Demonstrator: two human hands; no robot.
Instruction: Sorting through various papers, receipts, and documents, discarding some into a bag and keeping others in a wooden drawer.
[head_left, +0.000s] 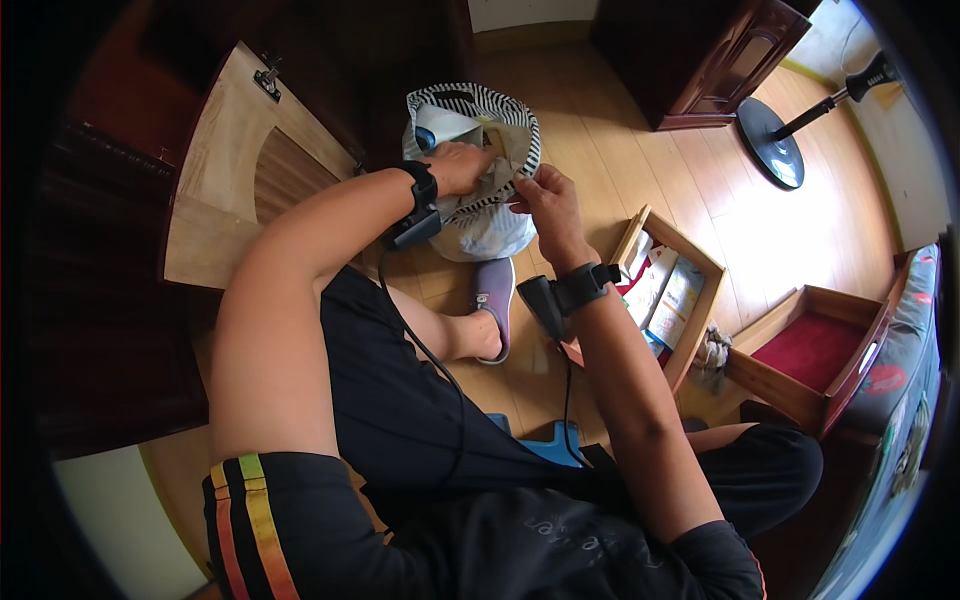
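Note:
A bag (529, 124) with a black-and-white striped rim stands upright on the floor in front of me, its mouth spread wide. My left hand (461, 166) reaches down into it; the fingertips are partly hidden among the contents, so I cannot tell what they hold. At the right side of the mouth, my right hand (551, 199) pinches the striped rim between thumb and fingers. Inside the bag lie a white object (442, 122) with a blue round part and some pale crumpled plastic (510, 161). The bag's lower body is whitish plastic.
An open cabinet door (217, 172) stands at the left. Right of me, a wooden drawer (701, 262) holds papers and packets, and another drawer (810, 345) has a red lining. A fan's round base (772, 161) stands farther back. My shoe (495, 289) is just below the bag.

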